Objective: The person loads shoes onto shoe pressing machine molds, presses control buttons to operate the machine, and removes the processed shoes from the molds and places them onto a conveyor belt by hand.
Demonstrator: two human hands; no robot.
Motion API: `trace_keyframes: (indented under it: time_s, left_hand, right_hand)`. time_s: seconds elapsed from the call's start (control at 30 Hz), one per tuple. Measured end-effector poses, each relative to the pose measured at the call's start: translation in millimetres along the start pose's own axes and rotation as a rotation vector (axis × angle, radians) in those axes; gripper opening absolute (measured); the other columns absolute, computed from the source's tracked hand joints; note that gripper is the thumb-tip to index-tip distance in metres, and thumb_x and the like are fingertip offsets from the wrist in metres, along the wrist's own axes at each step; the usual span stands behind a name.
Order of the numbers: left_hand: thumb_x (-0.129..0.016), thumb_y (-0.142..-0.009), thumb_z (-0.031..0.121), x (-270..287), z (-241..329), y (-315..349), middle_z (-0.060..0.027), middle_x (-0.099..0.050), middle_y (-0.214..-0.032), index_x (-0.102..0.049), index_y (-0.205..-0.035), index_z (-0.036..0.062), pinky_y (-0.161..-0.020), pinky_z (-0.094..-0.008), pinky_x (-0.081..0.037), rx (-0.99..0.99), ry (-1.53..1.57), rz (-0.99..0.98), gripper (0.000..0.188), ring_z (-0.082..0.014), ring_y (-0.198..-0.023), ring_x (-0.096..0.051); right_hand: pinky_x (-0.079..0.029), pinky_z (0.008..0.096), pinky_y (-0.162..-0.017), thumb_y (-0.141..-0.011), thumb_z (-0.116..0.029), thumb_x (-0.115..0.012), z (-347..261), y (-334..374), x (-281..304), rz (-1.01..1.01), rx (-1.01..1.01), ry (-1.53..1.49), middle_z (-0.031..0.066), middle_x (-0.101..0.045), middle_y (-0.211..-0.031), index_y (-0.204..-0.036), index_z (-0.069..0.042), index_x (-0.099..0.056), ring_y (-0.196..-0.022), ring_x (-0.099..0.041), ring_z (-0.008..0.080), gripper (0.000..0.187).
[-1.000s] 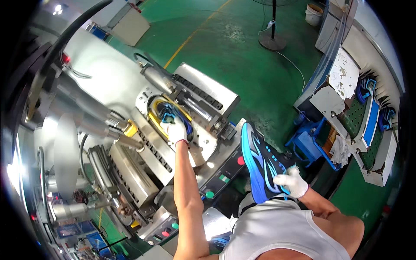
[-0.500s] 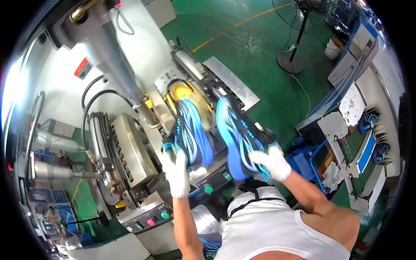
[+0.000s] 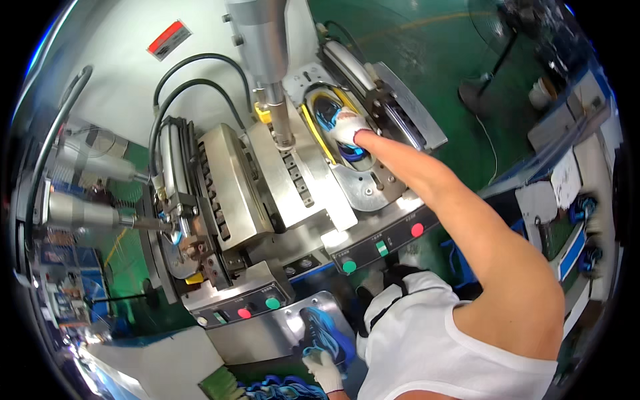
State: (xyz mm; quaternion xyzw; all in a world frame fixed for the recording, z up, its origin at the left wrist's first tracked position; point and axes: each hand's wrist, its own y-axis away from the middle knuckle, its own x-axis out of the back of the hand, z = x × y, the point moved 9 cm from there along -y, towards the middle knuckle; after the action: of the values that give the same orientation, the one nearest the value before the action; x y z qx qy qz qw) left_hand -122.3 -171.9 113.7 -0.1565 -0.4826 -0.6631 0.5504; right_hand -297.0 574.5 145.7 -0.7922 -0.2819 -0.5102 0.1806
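My right hand (image 3: 348,127), in a white glove, reaches into the yellow-edged cavity of the right-hand pressing station. It grips a blue and black sneaker (image 3: 353,152) that lies in this cavity, and the hand covers much of its middle. Low in the view, my gloved left hand (image 3: 325,372) holds a second blue and black sneaker (image 3: 328,337) by its heel end. That sneaker is over a bare metal plate (image 3: 250,340) in front of the machine, laces facing up.
A vertical press cylinder (image 3: 270,87) stands left of the cavity. Control panels (image 3: 373,247) with green and red buttons run along the machine's front. More sneakers (image 3: 283,388) lie at the bottom edge. Beyond, a floor fan (image 3: 493,67) stands on the green floor.
Both sneakers were held up side by side before the machine. The right hand has moved forward into the cavity with one; the left has dropped toward the bottom with the other.
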Motion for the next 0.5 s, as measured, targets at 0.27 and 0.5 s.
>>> trace_keyframes:
  time_s: [0.27,0.5]
  left_hand:
    - [-0.083,-0.082,0.026,-116.4,-103.1,-31.2,-0.0248,-0.052,-0.144,-0.036,-0.152,-0.0038,-0.113,-0.0474,-0.043,0.073,0.211,0.407,0.09,-0.041,-0.13,-0.055]
    - [-0.083,-0.082,0.03,-128.4,-69.9,-21.0,-0.0273,-0.056,-0.138,-0.041,-0.15,0.0001,-0.105,-0.0535,-0.045,0.036,0.272,0.301,0.085,-0.0462,-0.127,-0.054]
  right_hand:
    - [-0.05,0.0434,-0.107,-0.08,-0.031,-0.081,-17.8,118.7,52.7,-0.221,-0.083,-0.123,0.031,-0.06,-0.14,-0.15,0.007,-0.042,-0.126,-0.064,0.0394,0.089]
    - [-0.024,0.0507,-0.127,-0.097,-0.01,-0.064,-78.1,390.5,-54.3,0.01,0.866,0.169,0.0325,-0.034,-0.161,-0.155,0.008,-0.035,-0.15,-0.034,0.0498,0.067]
